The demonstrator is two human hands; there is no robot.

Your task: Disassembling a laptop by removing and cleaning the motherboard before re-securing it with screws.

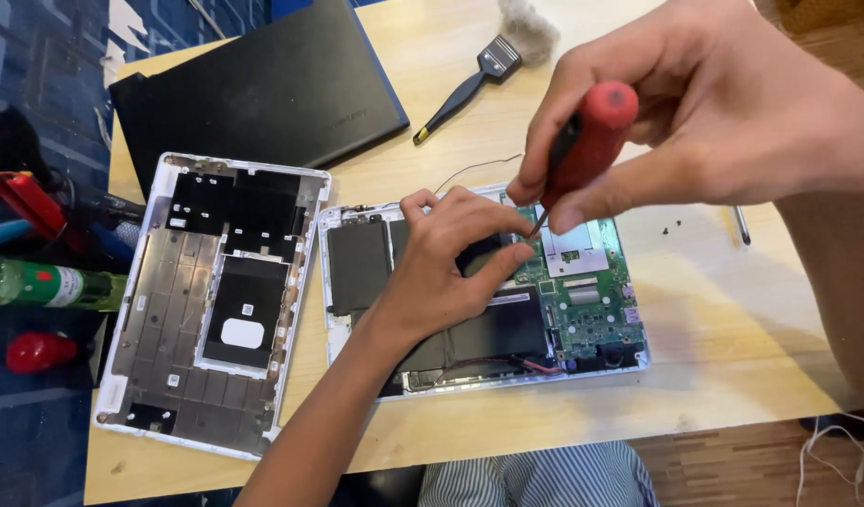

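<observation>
Here, the fingers (582,202) of the right hand (695,113) are closed around the red handle of a screwdriver (587,136). Its long axis slants from the handle at upper right down to the tip at lower left, and the thin shaft meets the green circuit board (596,305) just beside the left fingertips. The left hand (441,272) rests over the middle of the opened laptop base (357,268), thumb and forefinger pinched together near the screwdriver tip; whether they hold anything small cannot be told.

The laptop base lies flat in the middle of the wooden table (713,300), its long side running left to right, with a dark battery under the left wrist. Bare table lies to the right of the base, where a few tiny dark screws (671,229) sit well apart from the hands.

To the left, just beside the base, lies the removed white bottom cover (160,319), inner side up, reaching close to the table's left and near edges. Behind it rests a closed black laptop (263,94). A small brush (488,66) lies near the far edge, handle pointing toward the person. A green bottle (38,284) lies past the left edge.
</observation>
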